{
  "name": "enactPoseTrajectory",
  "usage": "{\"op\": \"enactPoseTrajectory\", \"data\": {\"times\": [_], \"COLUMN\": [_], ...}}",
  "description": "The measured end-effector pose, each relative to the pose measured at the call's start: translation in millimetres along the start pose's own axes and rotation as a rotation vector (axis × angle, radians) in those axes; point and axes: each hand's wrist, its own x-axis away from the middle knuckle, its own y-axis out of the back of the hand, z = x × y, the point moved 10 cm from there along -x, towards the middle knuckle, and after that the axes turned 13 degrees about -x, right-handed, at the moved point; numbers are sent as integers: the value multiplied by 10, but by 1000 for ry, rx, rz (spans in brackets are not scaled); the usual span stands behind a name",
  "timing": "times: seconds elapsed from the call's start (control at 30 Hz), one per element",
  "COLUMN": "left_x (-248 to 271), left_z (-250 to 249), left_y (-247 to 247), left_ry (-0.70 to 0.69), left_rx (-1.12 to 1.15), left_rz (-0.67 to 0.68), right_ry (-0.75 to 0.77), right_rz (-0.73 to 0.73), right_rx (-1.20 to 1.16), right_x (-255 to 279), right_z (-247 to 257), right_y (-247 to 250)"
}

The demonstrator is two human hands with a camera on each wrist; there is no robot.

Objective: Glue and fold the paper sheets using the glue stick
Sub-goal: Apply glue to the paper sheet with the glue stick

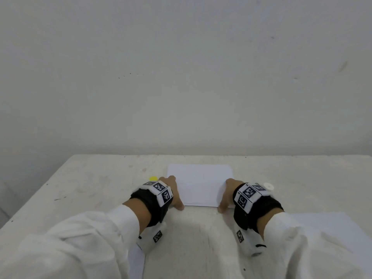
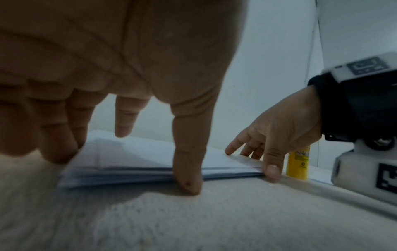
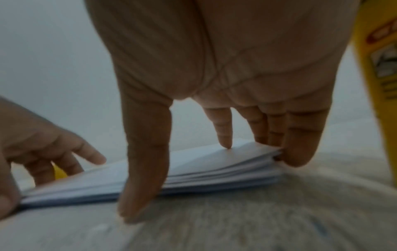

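Observation:
A folded stack of white paper (image 1: 200, 184) lies on the table in front of me. My left hand (image 1: 176, 192) stands at its near left corner: the thumb (image 2: 188, 178) touches the near edge and the straight fingers line the left side. My right hand (image 1: 225, 195) mirrors it at the near right corner, with its thumb (image 3: 144, 178) on the near edge and its fingers (image 3: 300, 144) against the right side. Neither hand grips the stack. The yellow glue stick (image 2: 298, 164) stands upright just right of my right wrist, with its white top (image 1: 268, 186) showing.
A small yellow round piece (image 1: 153, 178) lies left of my left hand. Loose white sheets lie at the near right (image 1: 326, 224) and at the near edge under my left sleeve (image 1: 138, 264). The worn white table (image 1: 90, 188) ends at a plain wall behind the stack.

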Motion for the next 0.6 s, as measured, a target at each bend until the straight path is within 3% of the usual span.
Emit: {"op": "enactPoseTrajectory", "data": {"times": [0.13, 0.2, 0.3, 0.4, 0.6], "left_x": [49, 95, 233, 499, 1098], "left_z": [-57, -81, -108, -272, -1356], "left_y": [45, 49, 78, 206, 169], "left_ry": [-34, -43, -24, -27, -249], "left_rx": [-42, -76, -118, -197, -195], "left_rz": [-29, -28, -50, -113, 63], "right_ry": [13, 36, 85, 181, 259], "right_rz": [-43, -45, -78, -130, 36], "right_rx": [82, 121, 37, -7, 49], "right_x": [-949, -649, 228, 547, 999], "right_z": [-177, -60, 99, 80, -689], "right_y": [-278, -254, -63, 53, -11]}}
